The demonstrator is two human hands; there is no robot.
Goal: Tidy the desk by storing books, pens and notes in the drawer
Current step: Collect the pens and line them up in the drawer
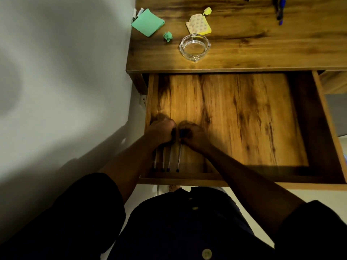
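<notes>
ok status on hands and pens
Left hand and right hand both grip pens in open drawer, near left corner. Sticky notes still on desk. Nothing blocking.

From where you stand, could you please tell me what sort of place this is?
Probably a study or home-office corner: a wooden desk, its drawer pulled open with pens inside, and sticky-note pads on top.

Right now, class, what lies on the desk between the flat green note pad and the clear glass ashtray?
A small crumpled green paper ball lies there, shown in the head view.
</notes>
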